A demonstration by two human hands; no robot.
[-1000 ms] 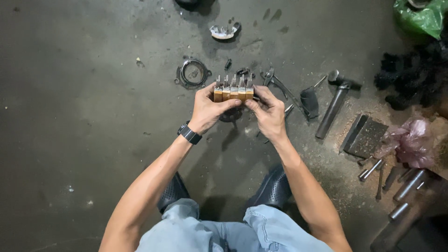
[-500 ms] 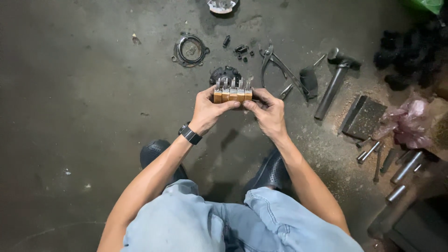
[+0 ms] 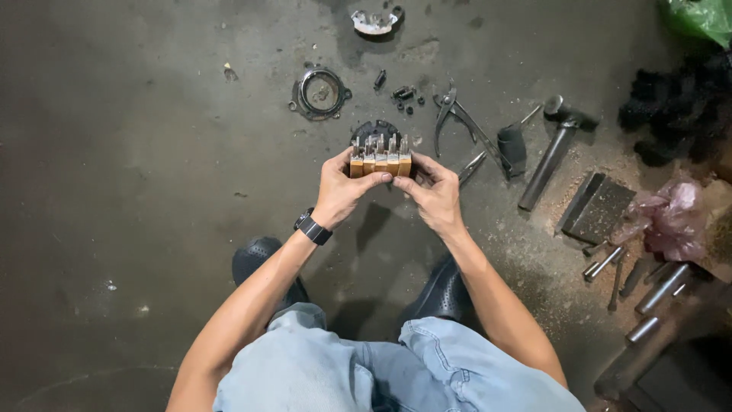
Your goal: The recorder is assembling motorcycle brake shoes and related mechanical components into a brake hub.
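Both my hands hold up a small stack of brown, plate-like parts with grey metal tabs on top (image 3: 379, 158), above a dark concrete floor. My left hand (image 3: 341, 188) grips the stack's left end, with a black watch on that wrist. My right hand (image 3: 435, 191) pinches its right end. Just beyond the stack a dark round part (image 3: 374, 128) lies on the floor, partly hidden by it.
On the floor ahead lie a metal ring (image 3: 319, 93), small black bits (image 3: 402, 94), pliers (image 3: 451, 114), a hammer (image 3: 553, 149) and a light metal piece (image 3: 375, 22). To the right are a flat metal block (image 3: 598, 207), steel rods (image 3: 648, 286), a pink bag (image 3: 671, 217) and black rags (image 3: 675, 114). My shoes (image 3: 263, 263) sit below.
The stack of plates stays held between both hands. The view has shifted a little, so the floor items sit slightly differently in frame.
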